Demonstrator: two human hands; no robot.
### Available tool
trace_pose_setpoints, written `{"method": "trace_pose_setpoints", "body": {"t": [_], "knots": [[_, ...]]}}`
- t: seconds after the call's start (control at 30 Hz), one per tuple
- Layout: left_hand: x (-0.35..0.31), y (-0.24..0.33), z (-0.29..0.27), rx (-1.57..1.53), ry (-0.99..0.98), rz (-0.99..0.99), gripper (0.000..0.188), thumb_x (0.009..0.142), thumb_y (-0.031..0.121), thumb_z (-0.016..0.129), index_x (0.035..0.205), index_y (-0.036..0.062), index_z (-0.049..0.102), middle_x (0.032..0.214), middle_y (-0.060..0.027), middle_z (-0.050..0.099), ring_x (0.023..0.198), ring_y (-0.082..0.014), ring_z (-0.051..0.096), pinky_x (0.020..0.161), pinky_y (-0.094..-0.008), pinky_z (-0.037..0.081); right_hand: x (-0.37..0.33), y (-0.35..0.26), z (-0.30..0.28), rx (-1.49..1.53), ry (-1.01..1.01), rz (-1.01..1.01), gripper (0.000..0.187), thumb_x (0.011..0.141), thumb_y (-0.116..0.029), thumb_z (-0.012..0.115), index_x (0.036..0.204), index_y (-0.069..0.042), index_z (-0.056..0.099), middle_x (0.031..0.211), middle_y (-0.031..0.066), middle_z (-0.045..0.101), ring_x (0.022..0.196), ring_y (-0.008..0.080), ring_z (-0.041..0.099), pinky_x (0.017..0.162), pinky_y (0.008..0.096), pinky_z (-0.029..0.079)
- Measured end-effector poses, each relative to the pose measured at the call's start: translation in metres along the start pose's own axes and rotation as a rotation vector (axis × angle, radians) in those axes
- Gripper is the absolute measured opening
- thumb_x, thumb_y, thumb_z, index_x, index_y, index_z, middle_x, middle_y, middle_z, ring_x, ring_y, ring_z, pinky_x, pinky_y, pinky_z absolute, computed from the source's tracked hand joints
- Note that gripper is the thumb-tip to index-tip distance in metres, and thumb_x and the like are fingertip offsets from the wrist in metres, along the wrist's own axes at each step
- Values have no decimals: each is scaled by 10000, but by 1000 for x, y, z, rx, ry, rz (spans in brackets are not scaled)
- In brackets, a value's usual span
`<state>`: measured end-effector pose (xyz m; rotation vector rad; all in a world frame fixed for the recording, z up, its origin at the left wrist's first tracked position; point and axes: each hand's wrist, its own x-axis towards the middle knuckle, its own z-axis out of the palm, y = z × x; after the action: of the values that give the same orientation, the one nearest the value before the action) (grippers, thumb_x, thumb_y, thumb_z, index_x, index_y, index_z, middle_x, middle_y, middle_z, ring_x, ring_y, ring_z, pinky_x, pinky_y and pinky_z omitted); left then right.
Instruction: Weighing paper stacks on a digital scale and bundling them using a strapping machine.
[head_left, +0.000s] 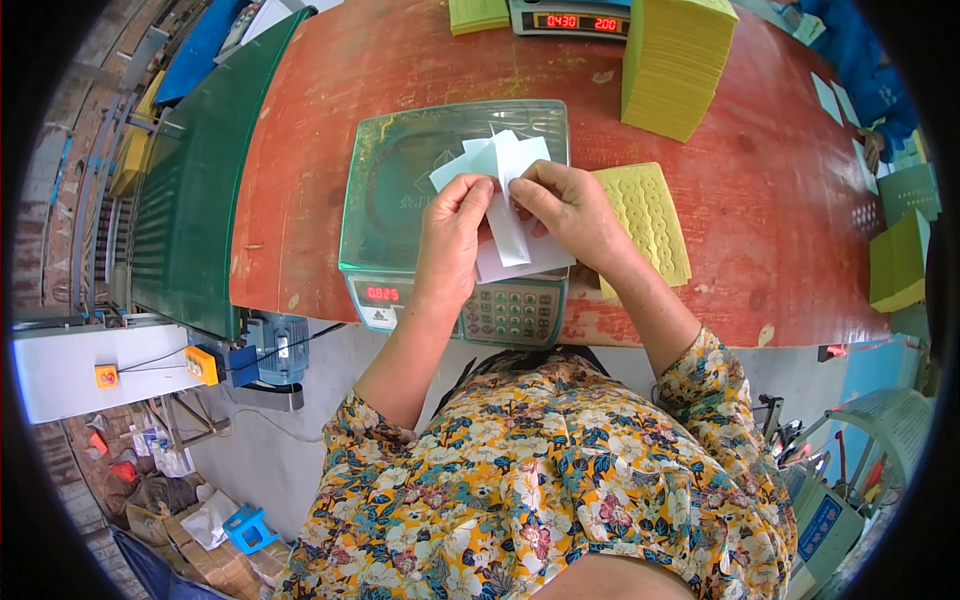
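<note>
**Workshop, red tabletop (300, 190): white paper strip (510, 240) pinched over a scale (385, 225)**

From my remote seat I get a cluttered workshop, then the worn tabletop, with a big green panel (225, 140) off its left side. The scale, pale green with a clear cover, sits at the near edge. Far side: a tall yellow stack (675, 65) beside a second scale (570, 20). Right of the near scale, yellow sheets (645, 215) with scalloped embossing.

Smaller: pale paper slips (460, 165) fan out behind the strip, above the near scale's platform; I can't tell if they touch it. The strip runs down toward me, in front of them. Left fingers (474, 200) and right fingers (538, 202) both pinch it near its upper part, thumbs toward me, one per side.

My read: very light, thin, bendy, easy to crease or tear, maybe slippery where layers overlap. Best hold: light thumb-and-finger pinch on opposite long edges.

Writing: red lit digits on both scale displays, a small white label (383, 317) and printed keypad (508, 312) on the near one. Not transcribing. Strip: no print I can make out.
</note>
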<state>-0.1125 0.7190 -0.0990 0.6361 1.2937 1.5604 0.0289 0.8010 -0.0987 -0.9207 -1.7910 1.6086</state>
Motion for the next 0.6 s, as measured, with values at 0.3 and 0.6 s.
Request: {"method": "trace_pose_setpoints", "body": {"t": [0.3,0.6], "knots": [[-5,-5,-8,241,-29,20,173,965,61,546,1127,26,599,969,-45,626,872,-88,597,769,-258,520,-9,-21,-21,-520,-55,-63,303,834,-254,693,826,48,664,707,218,641,639,302,632,629,391,501],[-5,-6,-3,-18,43,95,729,917,-39,522,1547,48,165,1033,-113,622,879,-129,598,752,-275,508,-13,-8,-13,-495,123,-49,218,807,-207,687,801,11,669,730,219,635,671,362,643,628,421,497]]}}
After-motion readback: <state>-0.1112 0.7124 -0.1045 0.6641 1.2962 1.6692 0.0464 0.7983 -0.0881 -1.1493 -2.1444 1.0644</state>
